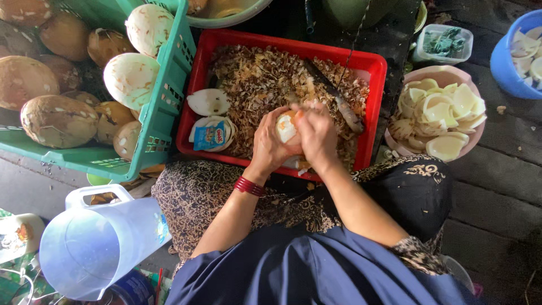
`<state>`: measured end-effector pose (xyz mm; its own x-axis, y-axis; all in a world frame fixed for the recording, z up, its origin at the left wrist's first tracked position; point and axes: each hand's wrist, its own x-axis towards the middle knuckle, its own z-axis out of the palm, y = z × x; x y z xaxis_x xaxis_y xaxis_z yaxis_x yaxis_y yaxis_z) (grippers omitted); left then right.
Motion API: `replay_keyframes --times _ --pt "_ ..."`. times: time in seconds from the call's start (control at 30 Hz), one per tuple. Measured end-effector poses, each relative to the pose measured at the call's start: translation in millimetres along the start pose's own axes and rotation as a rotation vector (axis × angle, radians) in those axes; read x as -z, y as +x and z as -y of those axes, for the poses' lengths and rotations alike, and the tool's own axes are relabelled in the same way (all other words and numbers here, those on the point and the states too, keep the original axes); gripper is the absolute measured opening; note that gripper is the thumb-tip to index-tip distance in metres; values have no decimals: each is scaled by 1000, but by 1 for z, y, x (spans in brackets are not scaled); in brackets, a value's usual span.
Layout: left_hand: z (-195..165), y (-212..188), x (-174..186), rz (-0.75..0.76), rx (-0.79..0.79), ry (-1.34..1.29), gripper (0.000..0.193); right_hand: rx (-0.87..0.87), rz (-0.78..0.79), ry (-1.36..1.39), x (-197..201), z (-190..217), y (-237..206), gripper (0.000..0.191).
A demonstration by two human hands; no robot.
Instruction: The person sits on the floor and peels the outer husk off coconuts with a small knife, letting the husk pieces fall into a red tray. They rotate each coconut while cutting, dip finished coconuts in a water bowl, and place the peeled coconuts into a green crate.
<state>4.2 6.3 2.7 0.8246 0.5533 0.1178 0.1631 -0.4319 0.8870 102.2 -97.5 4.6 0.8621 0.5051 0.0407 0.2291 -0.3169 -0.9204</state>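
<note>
While both hands meet over the near edge of the red plastic crate [370, 70], the left hand [270, 144] cups a pale, partly peeled round coconut kernel [285, 129], grip closed about it. The right hand [317, 135] presses on the kernel from 3 o'clock; whether its grip holds a tool cannot be told. A long dark-bladed knife [334, 95] lies at 1 o'clock, long axis running 11 to 5, nearer the right hand. Brown shavings [254, 73] fill the crate.

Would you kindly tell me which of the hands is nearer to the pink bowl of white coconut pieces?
Right. The right hand is closer to the pink bowl; the left hand lies farther away, on the coconut piece's other side.
</note>
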Motion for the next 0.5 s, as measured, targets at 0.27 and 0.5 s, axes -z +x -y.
replay_keyframes --times 0.27,0.5 --pt "-1 -5 0 -34 -142 13 82 484 -136 -393 2 2 -13 20" --pt "-2 -7 -5 -32 -109 79 86 171 -47 -212 8 18 -3 22"
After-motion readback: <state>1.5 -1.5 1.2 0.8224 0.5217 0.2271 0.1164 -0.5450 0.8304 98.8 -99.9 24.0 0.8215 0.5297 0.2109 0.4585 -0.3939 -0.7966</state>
